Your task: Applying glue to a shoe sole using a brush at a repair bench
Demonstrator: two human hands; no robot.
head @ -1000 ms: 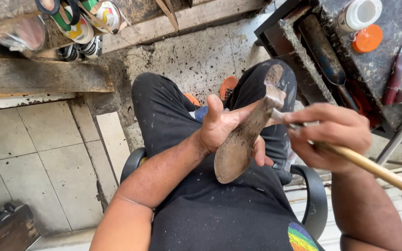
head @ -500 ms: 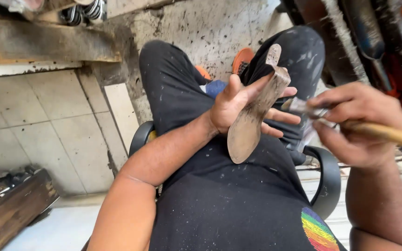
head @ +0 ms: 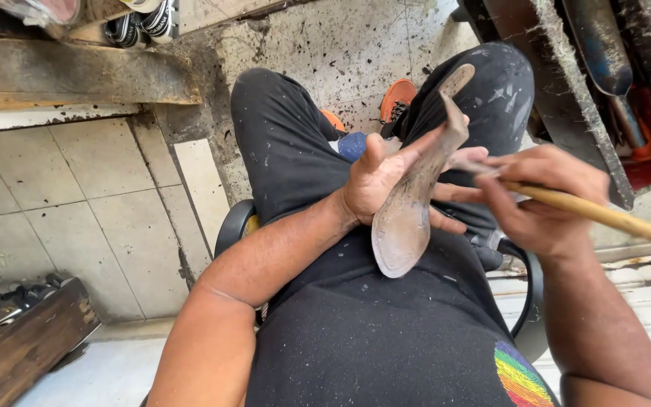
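Your left hand (head: 377, 181) grips the worn shoe sole (head: 414, 202) upright above your lap, fingers wrapped behind it. Your right hand (head: 542, 197) closes its fingers around a wooden-handled tool (head: 604, 216), its tip touching the sole's right edge.

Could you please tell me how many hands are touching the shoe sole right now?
1: the left hand grips the shoe sole. The right hand holds a wooden-handled tool beside it; contact is unclear.
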